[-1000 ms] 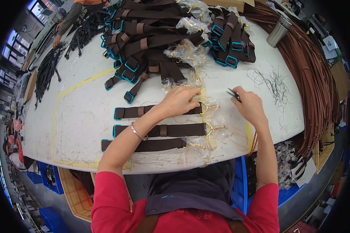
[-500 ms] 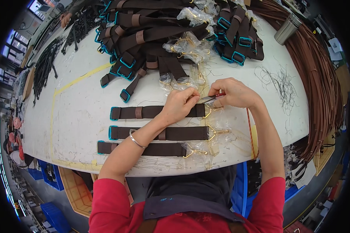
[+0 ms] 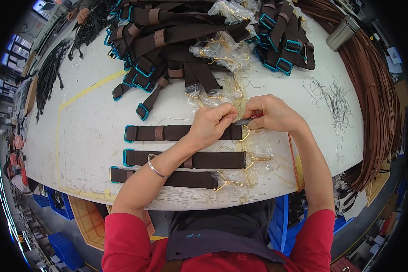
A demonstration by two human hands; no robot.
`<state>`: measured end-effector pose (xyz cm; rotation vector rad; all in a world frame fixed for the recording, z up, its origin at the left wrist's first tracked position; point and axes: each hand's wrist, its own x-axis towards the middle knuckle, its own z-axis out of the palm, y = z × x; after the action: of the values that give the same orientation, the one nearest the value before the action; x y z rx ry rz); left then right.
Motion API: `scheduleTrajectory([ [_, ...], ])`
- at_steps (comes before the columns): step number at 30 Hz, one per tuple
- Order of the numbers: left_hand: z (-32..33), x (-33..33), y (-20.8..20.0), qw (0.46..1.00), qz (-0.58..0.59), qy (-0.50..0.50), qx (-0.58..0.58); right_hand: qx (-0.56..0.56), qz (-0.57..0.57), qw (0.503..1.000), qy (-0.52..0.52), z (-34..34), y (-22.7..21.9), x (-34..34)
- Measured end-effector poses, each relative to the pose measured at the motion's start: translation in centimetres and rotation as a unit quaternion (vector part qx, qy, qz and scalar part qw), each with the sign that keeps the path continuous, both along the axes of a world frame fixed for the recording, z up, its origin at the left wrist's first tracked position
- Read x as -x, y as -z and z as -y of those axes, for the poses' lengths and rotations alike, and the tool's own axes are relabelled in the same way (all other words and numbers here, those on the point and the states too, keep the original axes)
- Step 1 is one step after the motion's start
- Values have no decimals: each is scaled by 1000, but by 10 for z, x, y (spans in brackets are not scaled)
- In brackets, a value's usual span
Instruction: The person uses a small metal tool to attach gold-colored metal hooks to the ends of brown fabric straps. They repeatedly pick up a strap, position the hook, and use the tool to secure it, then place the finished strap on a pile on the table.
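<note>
Three dark brown webbing straps lie side by side on the white table, each with a blue buckle at its left end and a gold hook in clear plastic at its right. Over the right end of the farthest strap [image 3: 179, 133], my left hand [image 3: 213, 121] is closed in a pinch; whatever its fingertips hold is too small to make out. My right hand [image 3: 274, 113] grips small red-handled scissors [image 3: 245, 121], their blades close to the left fingertips and the strap end. My left forearm crosses the middle strap [image 3: 217, 160] and the nearest strap [image 3: 192, 179].
A heap of similar straps [image 3: 177, 41] fills the back, with another pile [image 3: 283, 45] to its right. Loose threads [image 3: 333, 102], a steel flask [image 3: 343, 33] and long brown strips [image 3: 371, 90] are at the right. Another person's hand [image 3: 83, 16] shows at the far left.
The scissors' blades, spread apart before, now look closed beside my left fingertips. Both hands stay close together over the farthest strap's end. The view has shifted slightly.
</note>
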<state>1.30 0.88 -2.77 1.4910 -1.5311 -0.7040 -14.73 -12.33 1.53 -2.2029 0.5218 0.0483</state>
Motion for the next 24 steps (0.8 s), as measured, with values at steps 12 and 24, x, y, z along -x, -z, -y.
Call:
scheduleTrajectory([
  [12,-1,3,-2,999,-35,-16,-4,6,7,1000,2,-3,3,-1],
  [24,0,1,4,999,-17,-32,18,3,-6,1000,-17,-3,-1,-9],
])
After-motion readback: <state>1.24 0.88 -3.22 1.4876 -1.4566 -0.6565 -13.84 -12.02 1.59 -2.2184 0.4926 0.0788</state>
